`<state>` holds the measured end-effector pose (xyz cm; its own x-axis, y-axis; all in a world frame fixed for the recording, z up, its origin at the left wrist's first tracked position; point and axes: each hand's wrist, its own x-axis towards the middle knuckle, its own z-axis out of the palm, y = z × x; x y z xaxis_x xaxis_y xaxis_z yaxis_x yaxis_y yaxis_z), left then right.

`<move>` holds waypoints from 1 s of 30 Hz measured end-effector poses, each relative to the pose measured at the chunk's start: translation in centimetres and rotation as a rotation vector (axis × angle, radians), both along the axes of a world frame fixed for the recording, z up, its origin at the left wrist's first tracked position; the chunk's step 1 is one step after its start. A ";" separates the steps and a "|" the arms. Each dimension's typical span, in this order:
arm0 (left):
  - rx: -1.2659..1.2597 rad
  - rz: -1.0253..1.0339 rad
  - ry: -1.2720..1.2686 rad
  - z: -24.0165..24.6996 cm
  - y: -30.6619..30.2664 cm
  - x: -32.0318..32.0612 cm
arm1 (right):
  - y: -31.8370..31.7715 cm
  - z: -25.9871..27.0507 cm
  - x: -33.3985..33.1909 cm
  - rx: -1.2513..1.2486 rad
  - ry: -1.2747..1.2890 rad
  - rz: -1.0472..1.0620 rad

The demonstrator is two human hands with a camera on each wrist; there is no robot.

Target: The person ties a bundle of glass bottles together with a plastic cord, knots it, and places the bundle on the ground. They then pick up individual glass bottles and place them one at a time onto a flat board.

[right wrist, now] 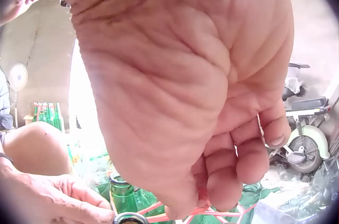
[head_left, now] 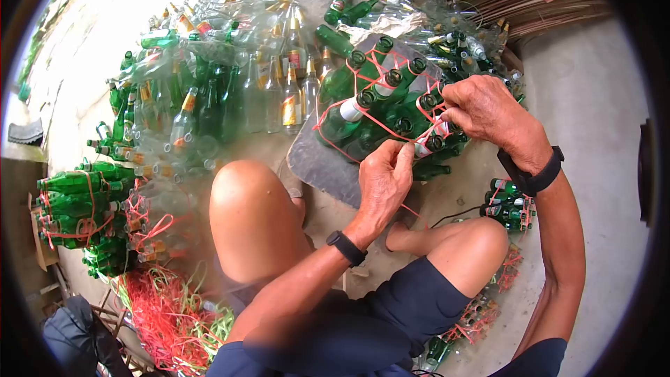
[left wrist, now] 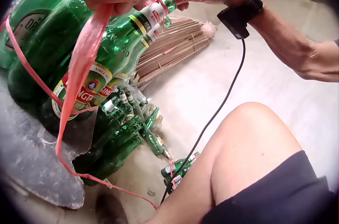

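Here, both hands (head_left: pixel 386 178) (head_left: pixel 488 110) pinch pink strapping (left wrist: pixel 82 62) round green bottles (head_left: pixel 403 126) whose long axes stand upright, mouths facing up.

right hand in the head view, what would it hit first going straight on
Probably the green bottle neck just ahead of the right hand; depth is unclear, so it might pass above.

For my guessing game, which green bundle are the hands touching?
The bundle on the grey board: left hand and right hand hold its pink string; others lie untouched.
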<state>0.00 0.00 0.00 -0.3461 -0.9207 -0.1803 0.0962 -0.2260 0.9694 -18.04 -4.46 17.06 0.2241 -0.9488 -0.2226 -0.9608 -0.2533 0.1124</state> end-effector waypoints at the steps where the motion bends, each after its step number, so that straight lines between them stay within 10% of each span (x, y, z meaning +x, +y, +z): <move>1: -0.010 -0.001 -0.013 0.3 0.0 0.1 | -0.1 0.1 0.0 0.016 -0.040 -0.011; 30: -0.043 0.099 0.080 -0.1 0.5 -1.0 | -3.2 -3.8 -1.6 -0.091 -0.440 -0.106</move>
<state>-0.97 0.53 -0.06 -0.2645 -0.9575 -0.1153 0.1933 -0.1698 0.9663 -19.66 -7.62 13.22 0.1791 -0.9829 -0.0427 -0.9424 -0.1589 -0.2944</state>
